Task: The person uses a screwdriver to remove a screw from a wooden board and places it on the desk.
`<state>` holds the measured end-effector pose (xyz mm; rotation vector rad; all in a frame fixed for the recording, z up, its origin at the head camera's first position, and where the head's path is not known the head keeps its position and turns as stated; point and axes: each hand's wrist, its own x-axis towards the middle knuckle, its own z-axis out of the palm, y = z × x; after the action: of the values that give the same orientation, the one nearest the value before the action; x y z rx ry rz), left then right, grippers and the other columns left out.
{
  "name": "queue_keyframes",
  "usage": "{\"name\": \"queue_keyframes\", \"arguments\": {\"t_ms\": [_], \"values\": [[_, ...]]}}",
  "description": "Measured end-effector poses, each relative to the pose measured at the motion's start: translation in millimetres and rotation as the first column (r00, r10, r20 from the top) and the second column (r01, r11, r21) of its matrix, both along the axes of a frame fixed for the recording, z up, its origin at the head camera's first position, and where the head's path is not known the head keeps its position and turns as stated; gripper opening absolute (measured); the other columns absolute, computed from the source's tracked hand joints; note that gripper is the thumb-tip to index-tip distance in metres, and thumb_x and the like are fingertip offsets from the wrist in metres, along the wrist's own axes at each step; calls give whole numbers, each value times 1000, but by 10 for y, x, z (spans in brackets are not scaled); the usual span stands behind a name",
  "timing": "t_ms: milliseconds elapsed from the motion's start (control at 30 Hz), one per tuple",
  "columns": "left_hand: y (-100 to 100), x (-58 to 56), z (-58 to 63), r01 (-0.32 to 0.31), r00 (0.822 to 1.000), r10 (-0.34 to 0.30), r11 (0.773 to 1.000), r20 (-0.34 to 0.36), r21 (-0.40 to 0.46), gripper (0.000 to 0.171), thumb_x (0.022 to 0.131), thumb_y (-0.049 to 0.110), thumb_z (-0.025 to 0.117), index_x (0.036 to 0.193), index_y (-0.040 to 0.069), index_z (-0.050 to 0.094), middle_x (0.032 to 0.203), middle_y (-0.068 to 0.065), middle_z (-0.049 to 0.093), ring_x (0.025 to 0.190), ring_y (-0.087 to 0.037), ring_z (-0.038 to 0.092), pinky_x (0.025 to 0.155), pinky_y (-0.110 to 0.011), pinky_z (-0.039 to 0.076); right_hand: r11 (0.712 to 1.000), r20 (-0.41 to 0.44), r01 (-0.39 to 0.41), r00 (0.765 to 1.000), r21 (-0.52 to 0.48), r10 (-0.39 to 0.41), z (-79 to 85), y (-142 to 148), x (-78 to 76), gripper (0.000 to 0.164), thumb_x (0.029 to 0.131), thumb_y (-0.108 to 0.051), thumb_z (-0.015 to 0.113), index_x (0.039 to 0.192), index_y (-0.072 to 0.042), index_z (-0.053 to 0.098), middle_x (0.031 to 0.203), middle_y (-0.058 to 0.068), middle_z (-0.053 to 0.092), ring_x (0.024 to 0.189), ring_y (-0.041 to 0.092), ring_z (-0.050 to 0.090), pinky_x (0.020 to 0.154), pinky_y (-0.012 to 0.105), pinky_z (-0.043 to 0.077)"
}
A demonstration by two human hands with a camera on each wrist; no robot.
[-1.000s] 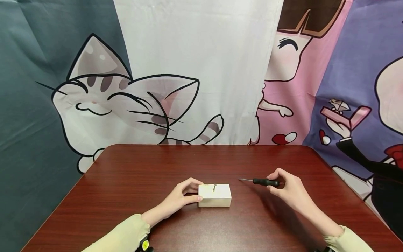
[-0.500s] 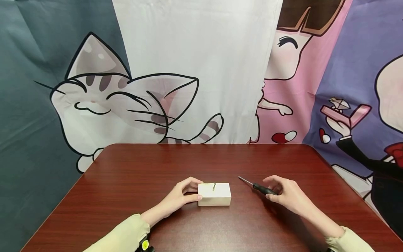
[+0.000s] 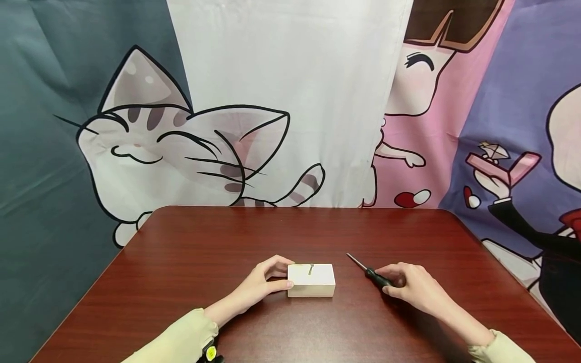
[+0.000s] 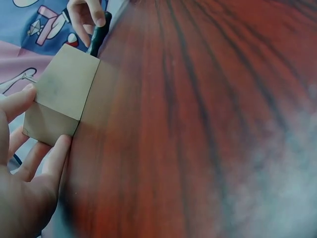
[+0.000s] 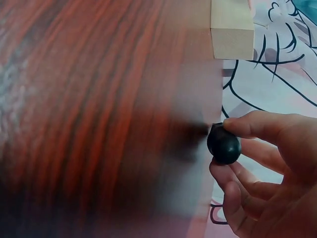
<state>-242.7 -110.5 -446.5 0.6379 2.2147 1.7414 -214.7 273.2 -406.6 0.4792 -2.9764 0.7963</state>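
In the head view, a pale wooden block (image 3: 311, 287) sits near the table's middle, with a small screw (image 3: 310, 269) standing tilted from its top. My left hand (image 3: 260, 281) grips the block's left end, thumb at the front face and fingers behind. To the right, my right hand (image 3: 415, 288) pinches the dark handle of a screwdriver (image 3: 375, 277) between thumb and fingers. Its thin shaft points away and to the left, apart from the block. The right wrist view shows the rounded handle end (image 5: 226, 148) between the fingertips. Whether the screwdriver touches the table is unclear.
The reddish-brown wooden table (image 3: 218, 232) has rounded far corners. Behind it hangs a cloth backdrop (image 3: 290, 65) printed with a cartoon cat and figures. A black wrist strap (image 3: 210, 352) shows at the left sleeve.
My right hand has come lower and nearer, and the screwdriver has swung from nearly level to slanting, its handle toward me. The left hand and block have stayed in place.
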Motion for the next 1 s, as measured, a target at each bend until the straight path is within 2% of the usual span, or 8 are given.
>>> {"name": "queue_keyframes", "arguments": {"t_ms": [200,333,500,600,700,800,900,1000], "values": [[13,5,17,-2,1000,2,1000,-2,-19,42,88,22,75,127,17,60,123,-12,63,114,-21,62,90,-23,51,1000,11,-29,1000,-7,29,-29,10,4,32,80,-21,80,111,-21,73,94,-6,75,70,-5,55,62,20,46],[5,-3,48,-7,999,4,997,-42,-73,42,87,24,76,126,17,61,123,-10,64,112,-20,64,94,-28,50,999,16,-43,999,-14,43,-23,4,-1,31,79,-20,81,109,-19,73,96,-3,77,70,-6,57,62,20,47],[11,-19,124,-36,994,26,994,-102,-100,47,86,25,77,129,13,60,127,-11,63,116,-23,62,97,-32,51,1000,22,-13,1000,17,13,2,-37,6,32,77,-20,82,108,-20,75,95,-3,78,72,-5,59,63,22,46],[34,-22,203,-90,978,65,989,-201,-121,44,86,25,78,126,16,63,124,-13,63,110,-22,61,88,-26,53,999,33,5,999,34,-6,19,-58,11,32,76,-20,83,107,-20,75,94,-3,78,73,-4,61,63,24,45],[81,-27,300,-136,946,87,981,-313,-138,36,85,24,78,120,19,68,113,-12,66,95,-17,61,77,-21,53,999,40,2,999,34,-3,29,-60,4,32,76,-20,83,107,-19,76,94,-2,78,74,-3,62,63,24,46],[148,-31,390,-149,925,87,978,-369,-145,28,85,20,78,112,19,72,105,-11,69,83,-9,62,72,-19,52,1000,53,-10,999,21,9,32,-51,-5,33,76,-19,83,108,-17,76,95,-1,78,74,-2,62,63,23,45],[236,-38,430,-133,933,74,980,-352,-149,26,86,17,77,111,18,72,103,-10,70,83,-5,64,73,-20,53,1000,62,-17,998,11,16,24,-41,-12,33,77,-19,83,109,-16,75,96,0,78,74,-3,62,63,22,45],[325,-44,421,-107,961,66,984,-267,-141,30,86,17,75,116,18,70,105,-10,70,86,-8,66,72,-20,54,1000,63,-24,998,2,23,14,-35,-19,34,77,-20,83,110,-16,75,97,1,78,73,-3,61,63,22,45]]}}
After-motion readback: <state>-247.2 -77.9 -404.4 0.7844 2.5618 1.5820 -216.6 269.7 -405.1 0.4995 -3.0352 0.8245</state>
